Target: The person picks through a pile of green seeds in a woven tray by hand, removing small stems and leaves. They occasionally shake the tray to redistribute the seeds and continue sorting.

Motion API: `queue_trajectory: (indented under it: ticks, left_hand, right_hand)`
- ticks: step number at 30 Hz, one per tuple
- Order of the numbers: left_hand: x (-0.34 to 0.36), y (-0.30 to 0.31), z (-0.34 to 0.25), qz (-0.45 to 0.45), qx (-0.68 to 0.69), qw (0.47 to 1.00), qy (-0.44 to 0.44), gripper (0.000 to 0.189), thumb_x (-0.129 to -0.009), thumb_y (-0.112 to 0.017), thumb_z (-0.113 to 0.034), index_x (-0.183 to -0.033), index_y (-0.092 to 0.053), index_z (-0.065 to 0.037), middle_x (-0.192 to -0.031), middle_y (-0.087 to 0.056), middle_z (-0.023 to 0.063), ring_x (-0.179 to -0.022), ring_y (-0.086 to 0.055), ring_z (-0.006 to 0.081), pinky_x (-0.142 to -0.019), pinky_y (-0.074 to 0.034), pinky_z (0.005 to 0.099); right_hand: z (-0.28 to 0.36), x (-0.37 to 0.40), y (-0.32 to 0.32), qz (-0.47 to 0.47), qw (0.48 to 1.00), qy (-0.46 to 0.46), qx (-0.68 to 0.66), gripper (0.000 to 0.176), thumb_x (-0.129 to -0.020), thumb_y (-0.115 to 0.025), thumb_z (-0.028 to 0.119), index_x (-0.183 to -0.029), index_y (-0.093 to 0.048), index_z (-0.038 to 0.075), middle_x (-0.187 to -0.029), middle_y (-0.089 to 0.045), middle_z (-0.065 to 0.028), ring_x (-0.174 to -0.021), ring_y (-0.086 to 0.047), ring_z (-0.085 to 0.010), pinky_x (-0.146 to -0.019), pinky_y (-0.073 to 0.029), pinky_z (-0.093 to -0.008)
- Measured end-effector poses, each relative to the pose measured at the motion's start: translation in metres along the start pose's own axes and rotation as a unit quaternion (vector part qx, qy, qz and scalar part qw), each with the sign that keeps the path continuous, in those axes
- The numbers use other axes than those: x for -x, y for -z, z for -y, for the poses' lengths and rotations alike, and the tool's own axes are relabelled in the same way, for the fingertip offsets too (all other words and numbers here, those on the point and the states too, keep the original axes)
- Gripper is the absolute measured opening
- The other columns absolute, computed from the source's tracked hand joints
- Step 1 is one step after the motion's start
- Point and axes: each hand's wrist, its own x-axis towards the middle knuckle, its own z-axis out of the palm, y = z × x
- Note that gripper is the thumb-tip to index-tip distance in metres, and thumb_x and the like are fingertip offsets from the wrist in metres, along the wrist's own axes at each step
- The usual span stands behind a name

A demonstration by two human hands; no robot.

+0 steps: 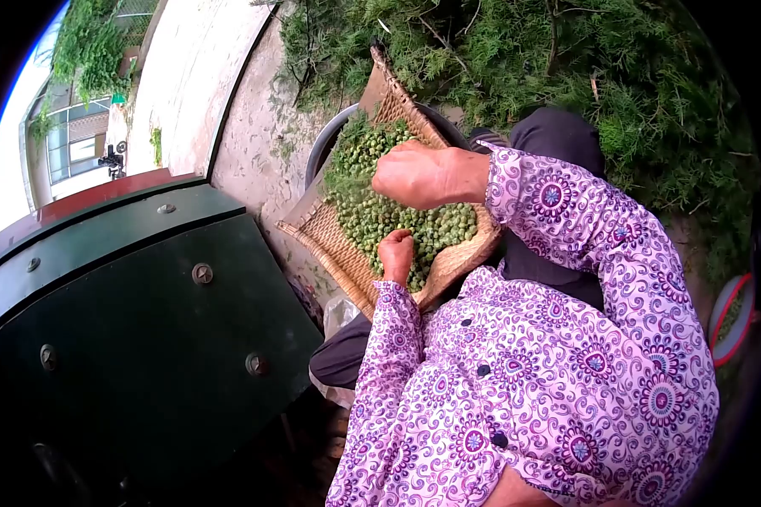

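A woven winnowing basket [313, 232] rests in front of me, holding a heap of small green cones [372, 207] with bits of feathery green foliage among them. Over the middle of the heap, my right hand [427, 175] is closed with the back of the hand up; its fingertips and whatever they hold are hidden. Lower down, my left hand [396, 252] is closed in a pinch just above the cones. What it grips, if anything, is too small to make out. Both wrists come out of purple patterned sleeves.
A metal basin [320, 144] shows under the basket's far side. Cut evergreen branches [516, 59] pile up behind and to the right. A dark green studded panel with a red edge [144, 321] stands on the left. A red-rimmed grey object [731, 319] lies at far right.
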Motion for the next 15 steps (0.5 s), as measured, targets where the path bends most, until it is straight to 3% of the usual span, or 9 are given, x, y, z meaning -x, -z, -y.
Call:
queue_trajectory:
  ticks: [3,5,8,15]
  left_hand:
    - [-0.005,-0.013,-0.003,-0.048,-0.142,0.984,-0.098,0.018,-0.069,-0.06,-0.01,-0.083,-0.068,-0.001,-0.069,-0.065,0.0079,-0.06,-0.059,0.0133,-0.06,-0.047,0.0264]
    - [-0.008,-0.02,-0.002,-0.065,-0.198,0.973,-0.099,0.019,-0.067,-0.062,-0.012,-0.082,-0.068,-0.002,-0.07,-0.065,0.0126,-0.063,-0.062,0.0204,-0.064,-0.048,0.0304]
    - [-0.007,-0.024,-0.013,-0.051,-0.285,0.952,-0.096,0.019,-0.066,-0.061,-0.014,-0.08,-0.068,-0.004,-0.073,-0.064,0.0174,-0.067,-0.063,0.0281,-0.067,-0.048,0.0342]
    - [-0.008,-0.03,-0.021,-0.043,-0.399,0.914,-0.057,0.019,-0.066,-0.058,-0.014,-0.079,-0.068,-0.004,-0.072,-0.063,0.0184,-0.07,-0.062,0.0313,-0.069,-0.048,0.0365]
  right_hand:
    - [-0.001,0.002,0.004,0.014,1.0,-0.007,0.003,0.012,-0.072,-0.051,0.003,-0.076,-0.062,0.0,-0.072,-0.062,-0.0146,-0.072,-0.063,-0.0261,-0.068,-0.05,-0.0369]
    - [0.001,0.005,0.007,0.03,0.999,-0.021,0.004,0.011,-0.07,-0.053,0.002,-0.075,-0.063,0.0,-0.072,-0.062,-0.0146,-0.072,-0.063,-0.0258,-0.067,-0.05,-0.0365]
    - [0.0,0.006,0.0,-0.021,1.0,-0.013,0.008,0.011,-0.066,-0.055,0.0,-0.071,-0.064,0.002,-0.071,-0.062,-0.0136,-0.072,-0.063,-0.0243,-0.065,-0.05,-0.0358]
    - [-0.001,-0.001,-0.004,0.03,0.999,-0.023,0.035,0.009,-0.066,-0.057,0.002,-0.071,-0.064,0.0,-0.07,-0.062,-0.0129,-0.071,-0.063,-0.0244,-0.063,-0.05,-0.0365]
